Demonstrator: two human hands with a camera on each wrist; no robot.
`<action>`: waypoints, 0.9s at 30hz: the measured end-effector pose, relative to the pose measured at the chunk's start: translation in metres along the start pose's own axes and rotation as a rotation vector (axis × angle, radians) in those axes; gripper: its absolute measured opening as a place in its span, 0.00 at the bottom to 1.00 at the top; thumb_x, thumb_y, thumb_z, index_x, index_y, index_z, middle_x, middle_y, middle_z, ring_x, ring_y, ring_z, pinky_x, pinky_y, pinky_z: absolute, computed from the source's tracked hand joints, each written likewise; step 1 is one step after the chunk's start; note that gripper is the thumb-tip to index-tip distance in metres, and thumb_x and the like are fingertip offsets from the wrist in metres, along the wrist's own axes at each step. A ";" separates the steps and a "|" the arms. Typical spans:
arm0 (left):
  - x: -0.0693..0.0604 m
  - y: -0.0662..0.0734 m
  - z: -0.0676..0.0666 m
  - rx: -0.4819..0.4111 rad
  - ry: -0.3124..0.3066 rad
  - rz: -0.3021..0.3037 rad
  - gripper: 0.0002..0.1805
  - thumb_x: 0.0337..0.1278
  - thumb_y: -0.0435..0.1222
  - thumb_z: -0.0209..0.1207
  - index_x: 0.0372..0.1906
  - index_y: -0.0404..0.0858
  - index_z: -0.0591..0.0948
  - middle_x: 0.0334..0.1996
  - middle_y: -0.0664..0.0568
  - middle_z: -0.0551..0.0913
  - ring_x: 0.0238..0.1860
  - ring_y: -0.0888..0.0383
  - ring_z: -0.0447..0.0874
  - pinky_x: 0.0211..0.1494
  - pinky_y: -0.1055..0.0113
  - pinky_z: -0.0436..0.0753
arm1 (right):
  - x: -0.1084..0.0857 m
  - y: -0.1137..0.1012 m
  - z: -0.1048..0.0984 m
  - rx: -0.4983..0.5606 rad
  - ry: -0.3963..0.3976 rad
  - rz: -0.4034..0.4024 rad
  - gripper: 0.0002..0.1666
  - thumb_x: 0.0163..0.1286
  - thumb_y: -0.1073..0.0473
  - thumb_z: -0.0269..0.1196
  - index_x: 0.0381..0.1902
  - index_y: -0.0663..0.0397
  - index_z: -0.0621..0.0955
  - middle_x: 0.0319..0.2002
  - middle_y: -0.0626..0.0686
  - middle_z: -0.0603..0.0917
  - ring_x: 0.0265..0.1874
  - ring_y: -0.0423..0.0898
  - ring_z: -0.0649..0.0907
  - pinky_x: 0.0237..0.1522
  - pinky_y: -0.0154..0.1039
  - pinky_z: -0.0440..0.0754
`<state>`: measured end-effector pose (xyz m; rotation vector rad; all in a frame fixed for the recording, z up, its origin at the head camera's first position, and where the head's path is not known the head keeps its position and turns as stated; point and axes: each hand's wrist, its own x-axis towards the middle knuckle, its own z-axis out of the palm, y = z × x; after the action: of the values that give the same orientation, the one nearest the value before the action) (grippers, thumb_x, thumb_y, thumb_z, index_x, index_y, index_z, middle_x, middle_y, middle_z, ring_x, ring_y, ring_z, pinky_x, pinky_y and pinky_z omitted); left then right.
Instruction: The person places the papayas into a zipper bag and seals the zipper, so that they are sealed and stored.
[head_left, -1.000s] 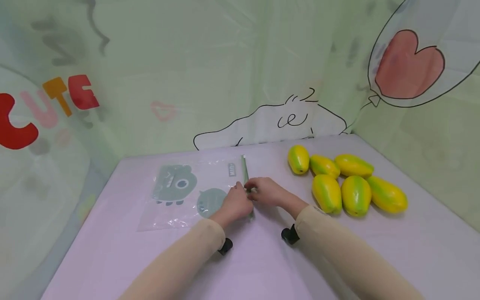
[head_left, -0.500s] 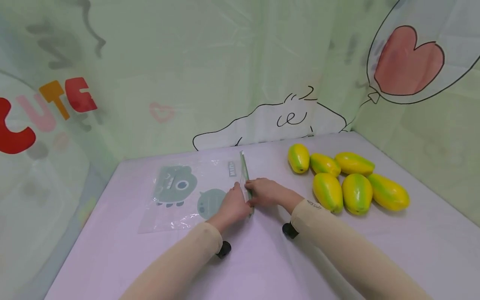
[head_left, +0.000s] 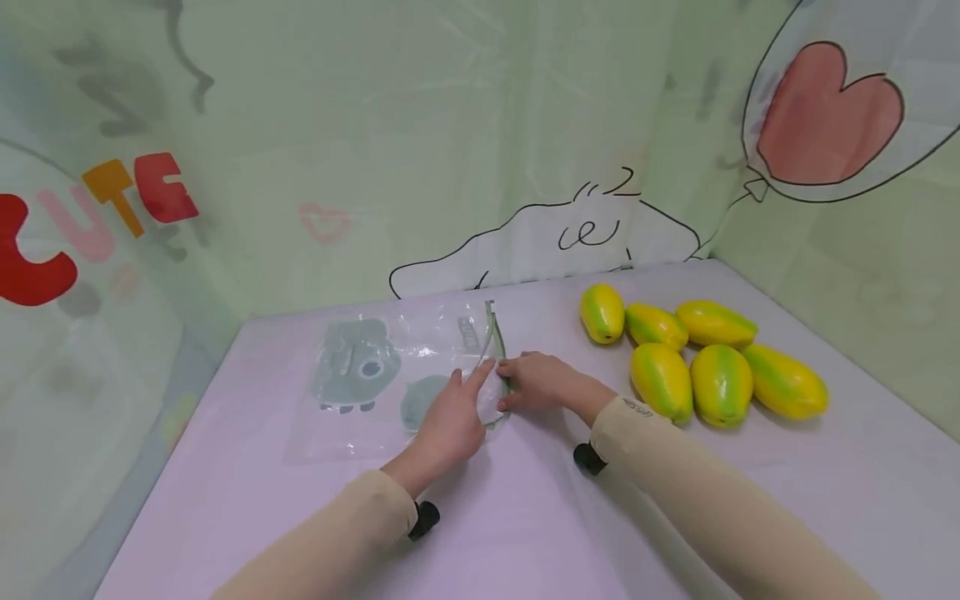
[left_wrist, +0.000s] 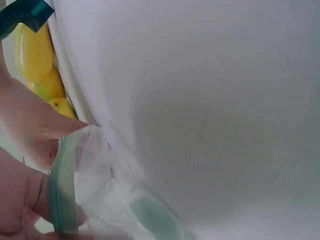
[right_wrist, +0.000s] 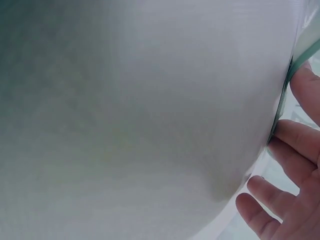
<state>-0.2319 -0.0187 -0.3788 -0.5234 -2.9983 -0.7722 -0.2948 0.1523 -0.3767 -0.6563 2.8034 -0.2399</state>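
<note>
A clear plastic zip bag (head_left: 390, 333) with grey-green cartoon prints lies flat on the table, its mouth facing right. Its green zip strip (head_left: 501, 340) bows apart into a gap, which the left wrist view (left_wrist: 63, 185) shows close up. My right hand (head_left: 543, 382) pinches the strip at the mouth's right edge, the fingertips (right_wrist: 295, 132) against it in the right wrist view. My left hand (head_left: 452, 421) lies over the bag beside the mouth, its index finger stretched toward the gap. In the left wrist view, part of a finger is hidden behind the green strip.
Several yellow-green papayas (head_left: 720, 383) lie grouped on the right side of the lilac table (head_left: 517, 517), beyond my right forearm. A pale printed curtain (head_left: 360, 150) stands behind the table and along both sides. Small black wrist cameras (head_left: 425, 520) hang under both wrists.
My left hand has drawn back slightly left, and its fingers have spread from the pinch at the strip. The bag's mouth has parted wider. My right hand still holds the edge.
</note>
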 end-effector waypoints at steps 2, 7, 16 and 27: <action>0.000 -0.001 0.001 -0.003 -0.022 0.016 0.38 0.48 0.20 0.57 0.70 0.38 0.75 0.67 0.25 0.73 0.67 0.31 0.75 0.58 0.45 0.84 | 0.000 0.001 0.000 0.010 -0.001 0.001 0.39 0.69 0.45 0.68 0.72 0.57 0.73 0.74 0.56 0.73 0.74 0.65 0.68 0.75 0.59 0.67; 0.004 -0.006 0.006 -0.114 -0.064 -0.054 0.22 0.55 0.26 0.62 0.57 0.31 0.84 0.71 0.27 0.70 0.69 0.33 0.73 0.70 0.46 0.75 | 0.003 0.003 0.003 0.022 -0.010 0.003 0.40 0.69 0.45 0.68 0.73 0.57 0.72 0.75 0.56 0.71 0.74 0.61 0.70 0.75 0.56 0.67; -0.003 -0.010 0.010 -0.023 -0.026 -0.054 0.26 0.51 0.38 0.74 0.50 0.23 0.83 0.64 0.27 0.77 0.61 0.35 0.81 0.65 0.48 0.80 | 0.002 0.005 0.001 -0.016 0.008 -0.034 0.40 0.69 0.45 0.68 0.72 0.59 0.73 0.74 0.58 0.73 0.73 0.62 0.72 0.74 0.57 0.68; -0.012 -0.001 0.009 0.031 0.037 -0.105 0.17 0.45 0.38 0.77 0.29 0.31 0.82 0.28 0.45 0.82 0.31 0.51 0.79 0.39 0.57 0.82 | 0.003 0.004 0.001 -0.040 -0.002 -0.014 0.39 0.69 0.44 0.68 0.71 0.59 0.74 0.74 0.57 0.73 0.74 0.64 0.69 0.74 0.59 0.68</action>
<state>-0.2200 -0.0187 -0.3883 -0.3493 -3.0182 -0.7304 -0.2987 0.1542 -0.3796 -0.6849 2.8089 -0.1858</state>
